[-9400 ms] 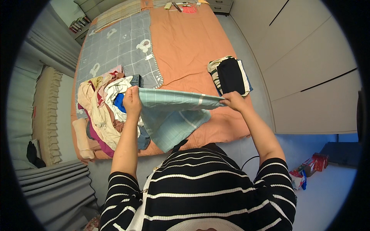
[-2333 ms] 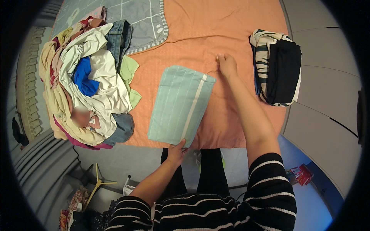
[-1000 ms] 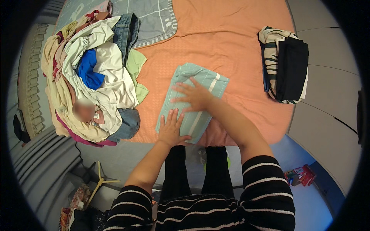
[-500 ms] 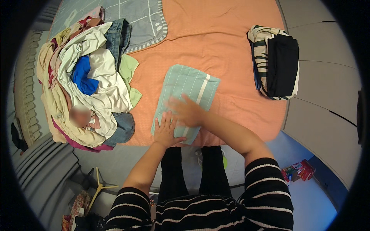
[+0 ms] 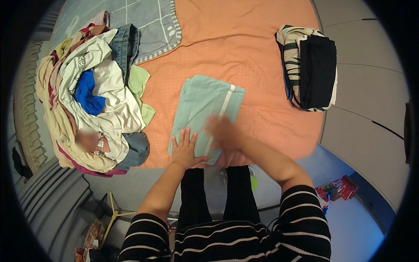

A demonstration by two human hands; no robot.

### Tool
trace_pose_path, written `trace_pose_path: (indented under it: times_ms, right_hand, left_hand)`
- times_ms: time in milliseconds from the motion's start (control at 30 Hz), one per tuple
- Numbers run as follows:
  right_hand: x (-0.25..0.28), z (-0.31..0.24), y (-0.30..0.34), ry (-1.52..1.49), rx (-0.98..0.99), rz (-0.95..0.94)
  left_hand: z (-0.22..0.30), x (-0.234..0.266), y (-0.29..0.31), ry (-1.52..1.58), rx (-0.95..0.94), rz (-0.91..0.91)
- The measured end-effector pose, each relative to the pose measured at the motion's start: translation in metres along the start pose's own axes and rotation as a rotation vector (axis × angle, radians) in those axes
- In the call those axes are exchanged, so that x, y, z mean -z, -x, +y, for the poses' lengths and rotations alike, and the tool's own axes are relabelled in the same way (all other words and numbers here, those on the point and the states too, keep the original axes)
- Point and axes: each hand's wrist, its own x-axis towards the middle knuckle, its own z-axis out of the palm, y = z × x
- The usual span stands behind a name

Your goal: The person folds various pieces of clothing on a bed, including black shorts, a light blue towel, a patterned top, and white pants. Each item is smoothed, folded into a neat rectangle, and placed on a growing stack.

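A folded light green-blue cloth piece with thin white lines and one broad white stripe (image 5: 198, 100) lies on the orange bed cover. My left hand (image 5: 184, 150) rests flat on its near left part, fingers spread, thumb pointing right. Over the cloth's right side, by the broad stripe, is my right hand (image 5: 223, 131), blurred by motion. Its fingers look stretched out and nothing shows in them. Whether it touches the cloth cannot be told.
A heap of mixed clothes (image 5: 118, 89) fills the bed's left side. Folded clothes, with black ones (image 5: 318, 72) on top, are stacked at the far right. A grey patterned blanket (image 5: 148, 26) covers the far left. Cabinets (image 5: 366, 87) stand beyond the right edge.
My right hand has moved right and slightly nearer, away from my left hand. The left hand stays on the cloth, which looks smoother. The whole view has shifted slightly.
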Motion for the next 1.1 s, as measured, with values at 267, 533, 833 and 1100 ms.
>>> trace_pose_path:
  times_ms: [267,533,833,1100]
  right_hand:
    - [0.041,0.095,-0.016,0.042,-0.286,-0.162]
    - [0.057,0.079,-0.011,-0.482,-0.962,0.538]
    - [0.106,0.050,-0.047,-1.597,-1.387,0.492]
    - [0.248,0.001,0.037,-1.968,-1.217,0.862]
  left_hand:
    - [-0.003,-0.007,-0.004,0.017,-0.045,0.058]
    - [0.009,0.010,0.030,0.037,-0.320,0.056]
    - [0.034,-0.012,0.023,-0.013,-0.432,0.437]
    - [0.036,0.099,0.105,1.575,-0.208,0.454]
